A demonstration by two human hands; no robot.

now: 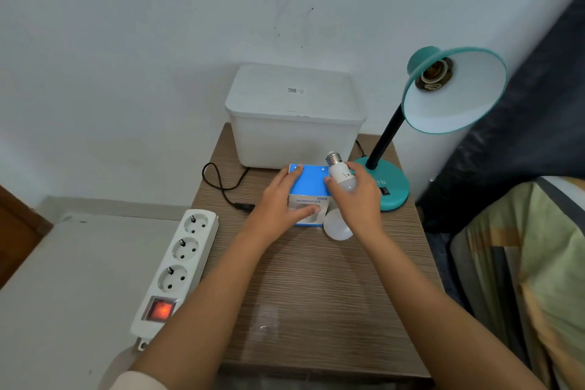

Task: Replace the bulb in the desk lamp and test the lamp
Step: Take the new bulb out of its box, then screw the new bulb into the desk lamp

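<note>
Wood-grain bedside table [304, 294] carries a teal desk lamp [383, 187], socket [435, 73] empty. Right hand [359, 199] grips an LED bulb [340, 174] over a blue humidifier box [308, 190], steadied by the flat left hand [281, 199]. Light and fragile; best held by its plastic collar.

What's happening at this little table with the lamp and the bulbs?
A person is changing the bulb in a teal desk lamp. The right hand holds a white bulb, screw end up. The left hand rests on a blue box. Another bulb lies on the table. The lamp's socket is empty, and its plug lies unplugged near the power strip, whose switch glows.
</note>
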